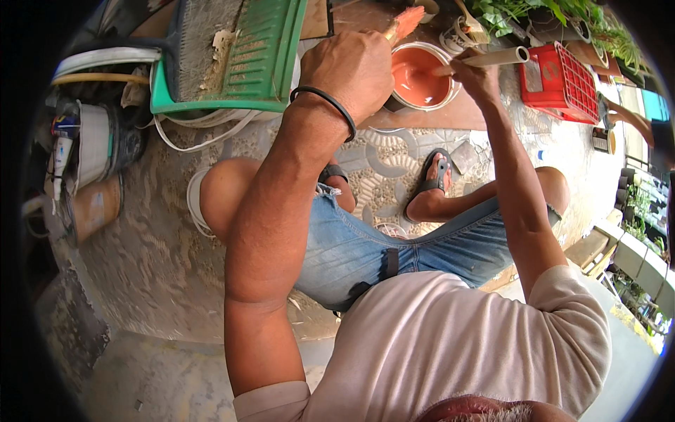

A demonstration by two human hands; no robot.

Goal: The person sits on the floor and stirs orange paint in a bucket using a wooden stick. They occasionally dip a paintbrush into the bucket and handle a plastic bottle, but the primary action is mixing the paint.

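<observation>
My left hand [351, 74], with a black band at its wrist, is closed around a paintbrush [406, 24] whose bristles are coated in orange paint. The brush is beside the far rim of a round white bucket [455, 90] that holds orange-red paint [420, 76]. On the bucket's right side, my right hand [479, 76] grips a pale pipe [503, 58]. One end of the pipe points up to the right and looks hollow; the other reaches over the rim toward the paint. Whether it touches the paint I cannot tell.
A green ridged tray [261, 60] with dried residue stands at the far left. Right of the bucket is a red plastic crate [559, 83]. Another brush [472, 27] rests by a small container behind the bucket. Leafy plants [524, 13] line the back. Another person's arm [629, 119] shows at far right.
</observation>
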